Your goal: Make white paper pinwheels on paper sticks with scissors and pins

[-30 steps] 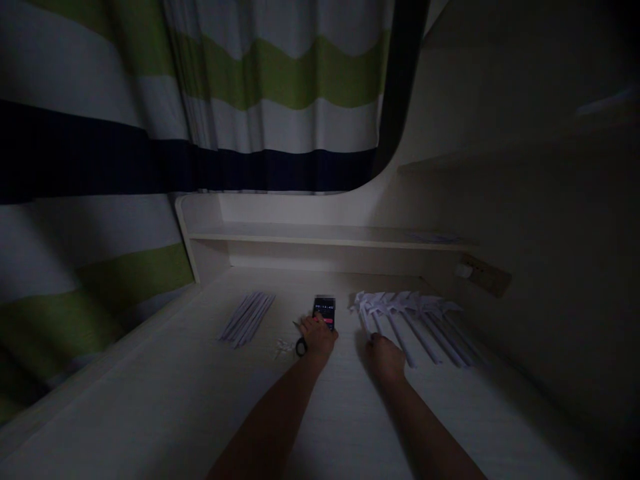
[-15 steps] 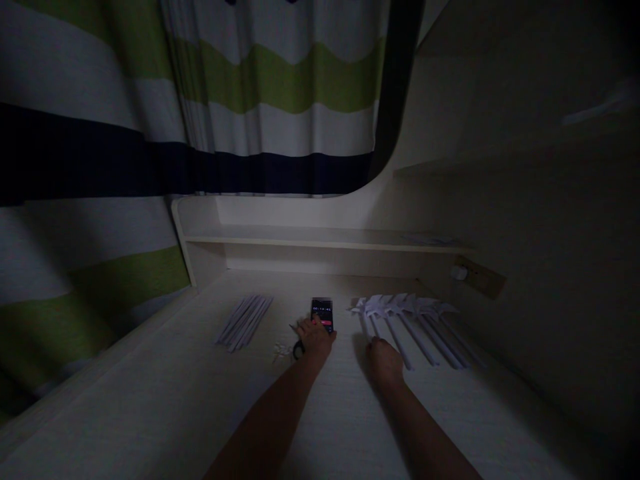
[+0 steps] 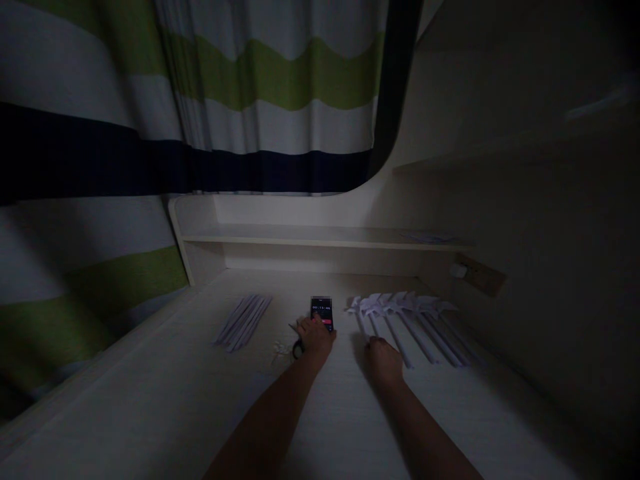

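Reaching forward over the pale desk (image 3: 150, 400), both bare arms are out in very dim light. Left hand (image 3: 315, 337) lies on the near end of one phone (image 3: 321, 312), fingertips touching its lit screen, loosely spread and gripping nothing. That phone lies flat mid-desk, between the two paper groups. Just left of the wrist, one pair of scissors (image 3: 299, 347) shows a dark loop, with a few pale paper scraps (image 3: 281, 350) beside it. Right hand (image 3: 384, 357) rests palm down, fingers relaxed and flat, touching the near end of the row of paper pinwheels (image 3: 405, 317); roughly six or seven, too dark to count surely. Far left lies one bundle of paper sticks (image 3: 244, 319), number unclear. One striped curtain (image 3: 250, 100) hangs behind one shelf (image 3: 320, 235).
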Available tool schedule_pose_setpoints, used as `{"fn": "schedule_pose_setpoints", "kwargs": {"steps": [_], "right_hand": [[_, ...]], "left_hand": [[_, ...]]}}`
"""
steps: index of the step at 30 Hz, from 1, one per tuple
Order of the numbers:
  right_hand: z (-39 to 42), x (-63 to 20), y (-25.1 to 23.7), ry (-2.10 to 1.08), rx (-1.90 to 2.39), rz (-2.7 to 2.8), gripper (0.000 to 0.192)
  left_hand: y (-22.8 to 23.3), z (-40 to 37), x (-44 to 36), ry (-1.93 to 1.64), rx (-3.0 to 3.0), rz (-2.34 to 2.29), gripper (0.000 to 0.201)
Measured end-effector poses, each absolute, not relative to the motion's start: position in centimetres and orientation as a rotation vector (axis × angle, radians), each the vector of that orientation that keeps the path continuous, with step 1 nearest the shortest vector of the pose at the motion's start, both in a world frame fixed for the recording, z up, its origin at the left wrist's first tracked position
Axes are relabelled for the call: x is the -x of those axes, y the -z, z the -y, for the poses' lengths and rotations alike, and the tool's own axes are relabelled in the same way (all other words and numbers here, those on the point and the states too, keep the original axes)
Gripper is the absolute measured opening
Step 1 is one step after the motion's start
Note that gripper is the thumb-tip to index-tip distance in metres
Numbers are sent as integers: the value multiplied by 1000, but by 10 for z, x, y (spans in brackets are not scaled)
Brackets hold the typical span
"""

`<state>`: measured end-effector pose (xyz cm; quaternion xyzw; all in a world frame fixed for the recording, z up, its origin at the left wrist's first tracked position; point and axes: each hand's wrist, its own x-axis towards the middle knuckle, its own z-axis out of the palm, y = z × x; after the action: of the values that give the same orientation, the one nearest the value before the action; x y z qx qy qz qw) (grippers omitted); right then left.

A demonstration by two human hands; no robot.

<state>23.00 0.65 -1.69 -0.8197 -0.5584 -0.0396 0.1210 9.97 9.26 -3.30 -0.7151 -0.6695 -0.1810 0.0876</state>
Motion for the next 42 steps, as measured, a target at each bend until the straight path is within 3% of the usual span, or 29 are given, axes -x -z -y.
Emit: {"fn": "schedule_pose_setpoints", "kwargs": {"steps": [42], "right_hand": [[-11,-233,22,193,2477,1606,29]], "left_hand": [[36,-90,-108,593,2160,1970,73]]}}
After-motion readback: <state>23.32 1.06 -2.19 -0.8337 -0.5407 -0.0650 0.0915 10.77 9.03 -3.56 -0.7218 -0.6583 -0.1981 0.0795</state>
